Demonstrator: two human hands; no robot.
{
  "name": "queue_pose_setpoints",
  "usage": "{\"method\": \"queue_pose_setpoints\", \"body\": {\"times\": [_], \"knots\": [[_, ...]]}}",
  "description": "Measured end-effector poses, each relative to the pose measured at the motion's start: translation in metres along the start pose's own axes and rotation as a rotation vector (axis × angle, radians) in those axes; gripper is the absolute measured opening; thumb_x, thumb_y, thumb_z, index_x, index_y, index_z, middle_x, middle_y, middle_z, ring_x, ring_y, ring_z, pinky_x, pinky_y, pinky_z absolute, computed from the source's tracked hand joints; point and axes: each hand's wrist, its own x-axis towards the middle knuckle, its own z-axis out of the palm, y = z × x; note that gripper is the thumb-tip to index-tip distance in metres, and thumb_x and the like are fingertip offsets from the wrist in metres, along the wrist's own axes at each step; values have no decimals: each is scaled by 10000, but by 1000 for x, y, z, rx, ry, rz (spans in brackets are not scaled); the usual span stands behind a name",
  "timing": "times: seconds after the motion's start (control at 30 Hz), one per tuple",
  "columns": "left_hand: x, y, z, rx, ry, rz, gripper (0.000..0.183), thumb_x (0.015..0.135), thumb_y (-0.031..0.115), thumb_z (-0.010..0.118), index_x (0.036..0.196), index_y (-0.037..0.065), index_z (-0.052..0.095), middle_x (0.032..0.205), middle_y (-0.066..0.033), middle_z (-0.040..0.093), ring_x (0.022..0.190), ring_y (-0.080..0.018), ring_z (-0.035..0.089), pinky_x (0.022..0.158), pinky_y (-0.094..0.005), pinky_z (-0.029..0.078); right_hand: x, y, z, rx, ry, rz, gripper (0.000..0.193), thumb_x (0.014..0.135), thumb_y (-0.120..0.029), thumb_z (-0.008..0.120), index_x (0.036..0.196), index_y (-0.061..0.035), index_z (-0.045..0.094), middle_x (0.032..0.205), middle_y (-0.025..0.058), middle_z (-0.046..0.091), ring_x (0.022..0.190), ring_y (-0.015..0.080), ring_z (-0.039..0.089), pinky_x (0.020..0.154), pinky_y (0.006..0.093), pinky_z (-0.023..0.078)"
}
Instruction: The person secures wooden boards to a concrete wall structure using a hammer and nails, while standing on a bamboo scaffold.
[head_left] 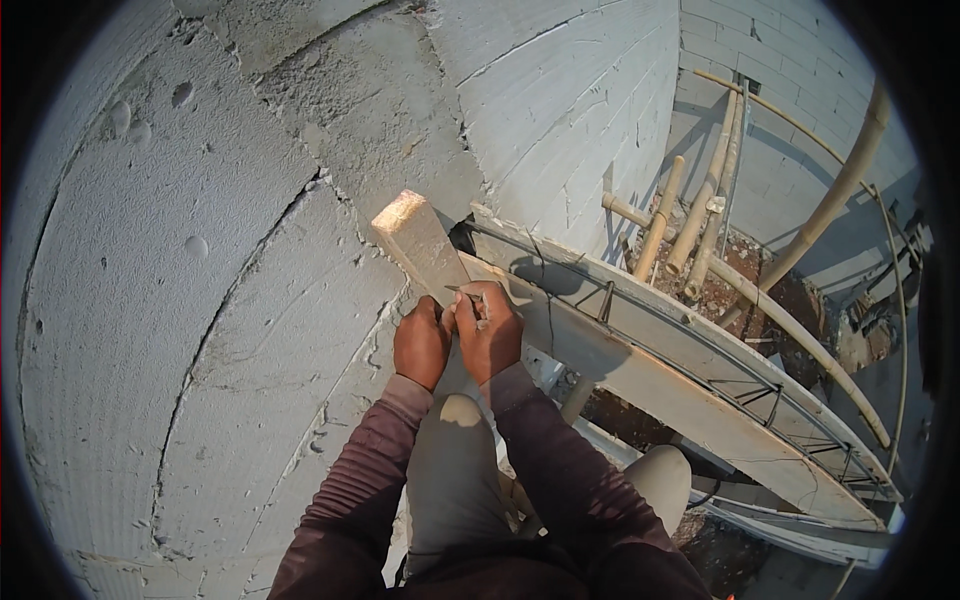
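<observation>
- You bring both bare hands together at the lower end of a pale wooden block (428,246), which stands aslant before the grey wall (250,270), its top end sunlit.
- Your right hand (488,325) is nearly closed, thumb and forefinger pinched on a small thin piece (453,289), its kind too small to tell.
- Your left hand (420,345) is curled just beside it at the block's edge; whether it grips anything cannot be told.
- Right of the block, a near board (690,400) and a far board (690,333) run off to the lower right, steel bars (606,302) lying between them.
- A dark gap (463,237) opens at the boards' upper end, close by the block and the wall.
- Below your hands, your left knee (458,425) and right knee (660,475) take up the space under your forearms, the near board passing just above the right one.
- Beyond the far board, leaning bamboo poles (662,220) crowd over rubble (765,268), and a thick curved pole (840,200) crosses before a block wall (800,75).
</observation>
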Motion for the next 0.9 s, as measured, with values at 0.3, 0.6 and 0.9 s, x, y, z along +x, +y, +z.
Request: {"method": "queue_pose_setpoints", "body": {"times": [0.3, 0.6, 0.9], "knots": [[1, -5, 2, -8, -15, -1, 271, 884, 199, 695, 814, -16, 546, 711, -256, 631, 668, -434, 644, 578, -485, 497, 3, 2, -3, -130, -36, -145, 129, 935, -139, 622, 1009, -32, 622, 881, 185, 674, 801, 387, 664, 690, 447, 524], [-1, -3, 1, -12, 17, 13, 268, 876, 195, 702, 805, -22, 561, 707, -258, 628, 644, -424, 639, 562, -473, 492, 4, 3, -2, -221, -104, -161, 138, 948, -166, 615, 1013, -45, 625, 873, 182, 669, 797, 388, 658, 689, 454, 525], [-17, 27, -11, -1654, -320, -734, 256, 1039, 272, 513, 992, 59, 647, 932, 5, 691, 813, -87, 652, 722, -255, 511, 3, 2, 2, -307, -88, -171, 133, 958, -207, 598, 977, -80, 633, 872, 155, 673, 794, 384, 657, 661, 448, 517]]}}
